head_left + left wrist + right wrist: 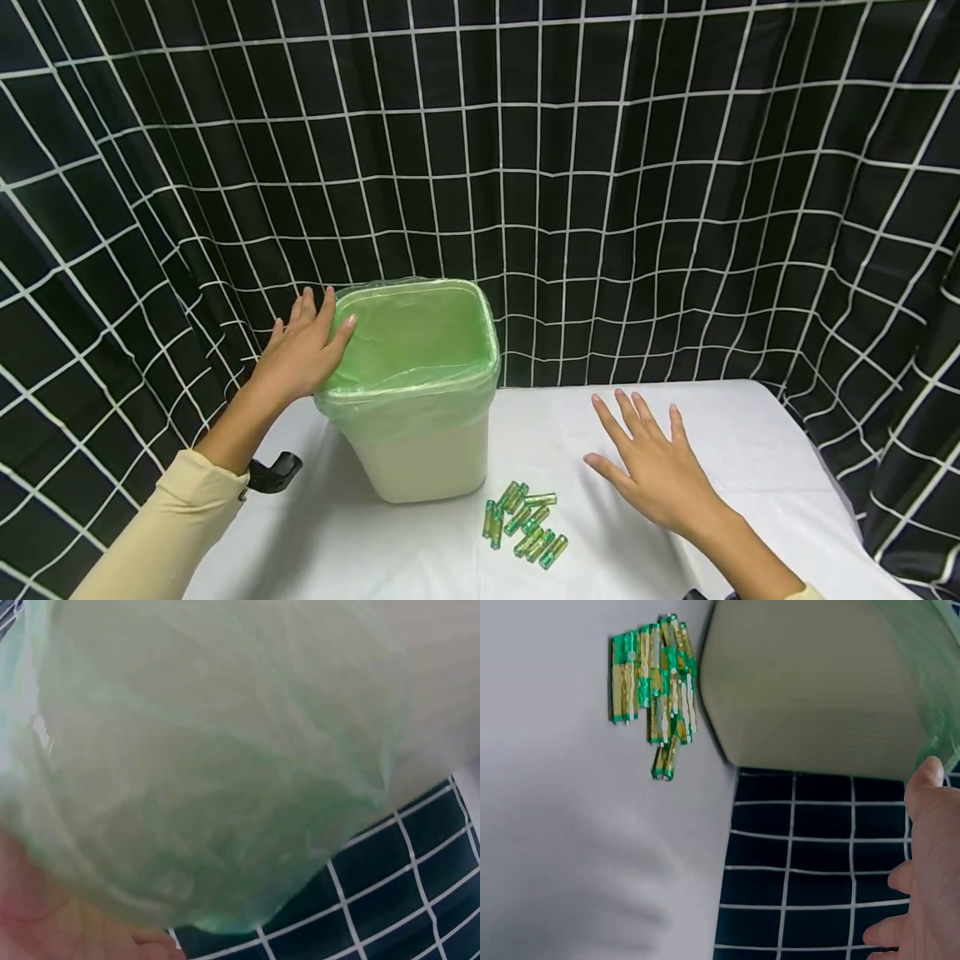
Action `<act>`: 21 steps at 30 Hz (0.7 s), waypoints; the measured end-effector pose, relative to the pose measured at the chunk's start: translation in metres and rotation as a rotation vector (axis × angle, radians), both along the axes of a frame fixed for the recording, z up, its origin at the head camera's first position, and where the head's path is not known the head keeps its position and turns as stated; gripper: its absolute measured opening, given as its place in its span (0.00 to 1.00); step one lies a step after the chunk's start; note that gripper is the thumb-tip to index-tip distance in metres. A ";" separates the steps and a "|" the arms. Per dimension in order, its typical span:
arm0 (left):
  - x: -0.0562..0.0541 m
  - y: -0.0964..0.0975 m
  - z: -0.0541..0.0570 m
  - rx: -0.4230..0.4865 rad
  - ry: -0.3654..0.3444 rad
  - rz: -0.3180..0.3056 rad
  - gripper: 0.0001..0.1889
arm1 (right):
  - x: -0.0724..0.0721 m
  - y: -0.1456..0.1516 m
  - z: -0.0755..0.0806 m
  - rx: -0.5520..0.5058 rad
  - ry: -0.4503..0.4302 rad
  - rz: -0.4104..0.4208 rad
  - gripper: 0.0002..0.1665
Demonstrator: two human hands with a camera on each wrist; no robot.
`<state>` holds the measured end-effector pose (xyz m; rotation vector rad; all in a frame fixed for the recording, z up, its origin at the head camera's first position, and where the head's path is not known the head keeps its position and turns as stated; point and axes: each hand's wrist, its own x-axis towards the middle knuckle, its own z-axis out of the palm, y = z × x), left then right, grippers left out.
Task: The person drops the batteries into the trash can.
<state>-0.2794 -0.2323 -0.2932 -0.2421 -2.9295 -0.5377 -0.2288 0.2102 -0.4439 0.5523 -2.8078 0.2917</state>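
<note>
A cream trash bin (427, 458) stands on the white table, lined with a thin green plastic bag (420, 408) folded over its rim. My left hand (300, 354) rests at the bin's left rim, fingers extended, thumb over the edge; in the left wrist view the bag (210, 750) hides most of the scene. Right of the bin, my right hand (663, 471) hovers above the table with spread fingers, holding nothing. Several green and gold batteries (525, 521) lie in a loose group between the bin and that hand. The right wrist view shows these batteries (656, 682) beside the bin (817, 690).
A white cloth covers the table (600, 558). Behind and along both sides hangs a black curtain (570, 192) with a white grid. A black strap device (275, 472) is on my left wrist.
</note>
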 end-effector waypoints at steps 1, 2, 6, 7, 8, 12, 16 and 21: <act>-0.002 0.003 0.000 -0.008 -0.006 0.000 0.40 | 0.001 -0.001 -0.001 -0.001 -0.003 -0.001 0.45; -0.003 0.006 -0.001 -0.017 -0.012 0.000 0.40 | 0.002 -0.002 -0.002 -0.003 -0.004 -0.001 0.45; -0.008 0.015 -0.004 -0.043 -0.019 -0.008 0.39 | 0.005 -0.004 -0.006 -0.008 -0.008 0.002 0.46; -0.009 0.017 -0.005 -0.047 -0.017 -0.015 0.40 | 0.006 -0.005 -0.006 -0.010 -0.006 0.004 0.46; -0.011 0.019 -0.006 -0.048 -0.019 -0.022 0.40 | 0.007 -0.006 -0.007 -0.011 -0.005 0.005 0.46; -0.015 0.022 -0.011 -0.043 -0.029 -0.046 0.40 | 0.008 -0.008 -0.008 -0.018 -0.003 0.009 0.45; -0.016 0.024 -0.014 -0.045 -0.031 -0.044 0.41 | 0.008 -0.010 -0.010 -0.018 -0.004 0.015 0.44; -0.018 0.026 -0.015 -0.061 -0.011 -0.055 0.40 | 0.009 -0.011 -0.014 -0.019 -0.009 0.021 0.43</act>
